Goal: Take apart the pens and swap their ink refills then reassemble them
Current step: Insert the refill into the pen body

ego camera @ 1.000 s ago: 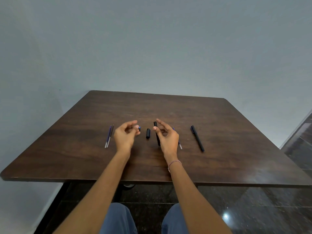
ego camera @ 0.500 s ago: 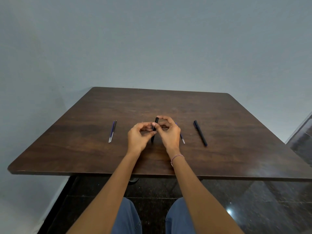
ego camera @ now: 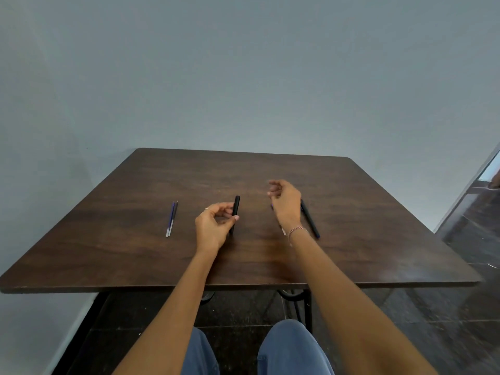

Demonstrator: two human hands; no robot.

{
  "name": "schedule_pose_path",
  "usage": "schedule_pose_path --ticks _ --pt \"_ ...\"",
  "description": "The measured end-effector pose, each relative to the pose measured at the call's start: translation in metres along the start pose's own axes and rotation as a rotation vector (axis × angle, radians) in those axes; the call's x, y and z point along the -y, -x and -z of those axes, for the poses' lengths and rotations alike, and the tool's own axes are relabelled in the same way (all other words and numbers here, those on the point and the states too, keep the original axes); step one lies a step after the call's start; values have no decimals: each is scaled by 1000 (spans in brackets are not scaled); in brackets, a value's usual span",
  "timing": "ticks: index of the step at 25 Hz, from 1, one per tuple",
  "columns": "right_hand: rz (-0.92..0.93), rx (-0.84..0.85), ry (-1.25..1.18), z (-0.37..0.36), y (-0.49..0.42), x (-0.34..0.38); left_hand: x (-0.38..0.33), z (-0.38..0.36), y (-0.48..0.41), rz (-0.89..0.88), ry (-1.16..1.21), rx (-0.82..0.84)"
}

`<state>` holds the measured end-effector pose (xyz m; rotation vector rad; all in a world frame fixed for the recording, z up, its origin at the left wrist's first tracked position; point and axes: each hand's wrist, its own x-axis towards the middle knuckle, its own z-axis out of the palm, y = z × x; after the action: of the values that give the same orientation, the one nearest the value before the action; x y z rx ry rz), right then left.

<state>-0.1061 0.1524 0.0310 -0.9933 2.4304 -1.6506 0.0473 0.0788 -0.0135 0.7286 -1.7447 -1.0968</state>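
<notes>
Pinching black pen (ego camera: 237, 203), left grip (ego camera: 213, 228), long axis pointing away, right grip (ego camera: 285, 204) loose, empty

- Dim, soft, even light; wall (ego camera: 243, 77) grey-blue, darker toward the upper corners
- Tabletop (ego camera: 378, 212) shows a dull sheen at its near right; shadows on it faint and soft
- Right hand (ego camera: 285, 204) smeared by motion blur; left hand (ego camera: 213, 228) and its pen (ego camera: 236, 205) sharp
- Floor (ego camera: 473, 234) glossy; pale glare at the right edge
- Wide-angle lens bends the tabletop's edges
</notes>
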Motion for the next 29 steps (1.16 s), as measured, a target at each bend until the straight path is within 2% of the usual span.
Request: schedule_pose_path --ticks 4,6,14,16,17,19,21,26,29 --pt "-49 217 521 14 -15 -13 0 0 1 50 69 -42" --pt "-51 308 681 10 -12 -13 0 1 0 78 104 -31" --pt "-59 217 739 -1 -3 -5 -1 4 0 118 107 11" --pt "-162 267 642 0 -7 -7 -1 4 1 117 100 16" --pt "-242 288 519 0 -10 -9 -2 4 1 112 97 18" --pt "-442 319 112 2 -9 -11 -2 4 2 92 96 17" --pt "-521 284 -251 1 -1 -9 -1 4 2 69 96 19" --pt "-483 52 -808 -8 27 -12 0 1 1 33 59 12" --pt "-387 -53 -924 -9 44 -22 4 0 0 33 14 6"
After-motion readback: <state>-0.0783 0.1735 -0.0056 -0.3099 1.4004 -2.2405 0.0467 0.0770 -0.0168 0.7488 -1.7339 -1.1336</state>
